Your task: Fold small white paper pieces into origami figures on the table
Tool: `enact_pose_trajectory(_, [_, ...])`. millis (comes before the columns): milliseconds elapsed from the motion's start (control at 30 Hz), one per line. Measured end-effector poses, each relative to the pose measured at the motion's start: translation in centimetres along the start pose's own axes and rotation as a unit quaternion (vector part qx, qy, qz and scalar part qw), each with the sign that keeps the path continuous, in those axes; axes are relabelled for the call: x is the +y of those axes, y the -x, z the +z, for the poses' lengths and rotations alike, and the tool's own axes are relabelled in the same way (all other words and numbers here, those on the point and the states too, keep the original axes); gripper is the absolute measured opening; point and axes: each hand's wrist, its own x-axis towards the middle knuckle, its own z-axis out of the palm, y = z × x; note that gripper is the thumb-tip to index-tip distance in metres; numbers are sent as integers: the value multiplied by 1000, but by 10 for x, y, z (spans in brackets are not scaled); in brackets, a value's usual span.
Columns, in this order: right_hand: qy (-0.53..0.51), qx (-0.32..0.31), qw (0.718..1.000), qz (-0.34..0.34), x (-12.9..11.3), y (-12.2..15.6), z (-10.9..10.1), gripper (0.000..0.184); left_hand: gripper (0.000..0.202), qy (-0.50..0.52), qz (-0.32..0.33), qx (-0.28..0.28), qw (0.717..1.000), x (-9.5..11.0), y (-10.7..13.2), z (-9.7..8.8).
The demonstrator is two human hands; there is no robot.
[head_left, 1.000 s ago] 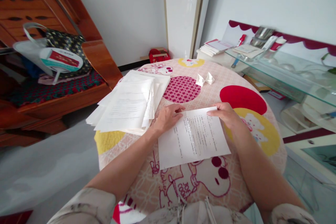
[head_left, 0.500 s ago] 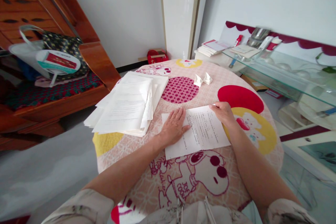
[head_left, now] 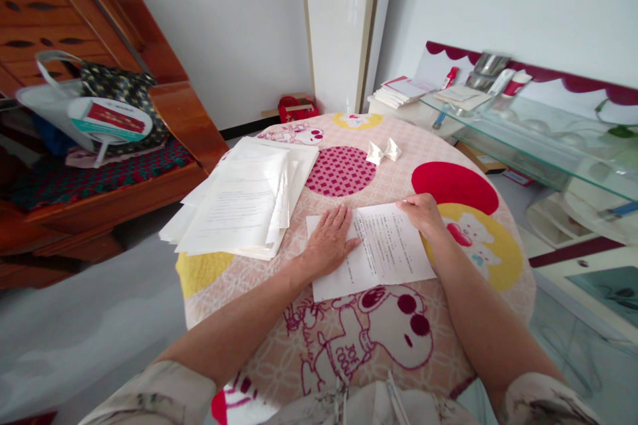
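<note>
A printed sheet of paper (head_left: 381, 249) lies in front of me on the patterned tablecloth (head_left: 259, 319). My left hand (head_left: 329, 239) rests flat on the sheet's left part, fingers together and stretched out, thumb apart. At the far right corner, my right hand (head_left: 421, 212) pinches the paper's edge between thumb and fingers. To the left lies a loose stack of printed papers (head_left: 239, 199), its edges uneven. Beyond the sheet stand two small folded white paper pieces (head_left: 383, 151), close beside each other.
A glass-topped side table (head_left: 528, 126) with a cup and small items stands at the right. Books (head_left: 399, 91) are piled at the back right. On the left is a wooden bench (head_left: 184, 119) with a bag and a hand fan (head_left: 109, 121).
Both hands stay nearly in place on the sheet. The view has shifted very slightly; nothing has been picked up or let go.
</note>
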Motion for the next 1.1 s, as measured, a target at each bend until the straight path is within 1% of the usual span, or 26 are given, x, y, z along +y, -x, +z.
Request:
enact_pose_trajectory(167, [25, 3, 999, 29, -5, 1, -2, 42, 71, -13, -8, -19, 1000, 3, 0, -4])
enact_pose_trajectory(267, [16, -5, 998, 53, -9, 5, -7, 43, 71, -17, -10, -22, 1000, 3, -1, -5])
enact_pose_trajectory(300, [-3, -20, 998, 66, -9, 6, -10, 40, 71, -17, -10, -20, 1000, 3, -1, -5])
enact_pose_trajectory(333, [-33, -48, 995, 79, -10, 8, -14, 36, 70, -17, -8, -18, 1000, 3, -1, -5])
enact_pose_trajectory(400, [-110, -132, 980, 103, -10, 12, -22, 23, 70, -16, -6, -12, 1000, 2, 0, -3])
enact_pose_trajectory(433, [-138, -171, 969, 110, -9, 14, -26, 20, 70, -15, -5, -10, 1000, 2, 0, -3])
enact_pose_trajectory(467, [-151, -197, 962, 114, -9, 14, -30, 20, 70, -14, -4, -7, 1000, 1, 0, -2])
enact_pose_trajectory(500, [-152, -210, 959, 117, -8, 15, -33, 18, 71, -14, -3, -3, 1000, 1, 1, -1])
enact_pose_trajectory(567, [-135, -211, 960, 125, -7, 14, -38, 12, 71, -13, 1, 4, 1000, 0, 1, 0])
enact_pose_trajectory(733, [-124, -201, 960, 153, -8, 13, -39, 18, 71, -15, 4, 8, 1000, -1, 1, 1])
enact_pose_trajectory(833, [-136, -194, 958, 163, -8, 14, -39, 16, 72, -15, 5, 7, 1000, -2, 1, 1])
enact_pose_trajectory(933, [-133, -199, 955, 175, -9, 14, -40, 14, 71, -14, 5, 13, 1000, -2, 2, 1])
enact_pose_trajectory(1000, [-129, -203, 955, 176, -10, 14, -42, 14, 71, -13, 5, 16, 1000, -2, 2, 2])
enact_pose_trajectory(1100, [-137, -223, 952, 157, -10, 14, -47, 12, 71, -11, 6, 14, 1000, -3, 2, 3])
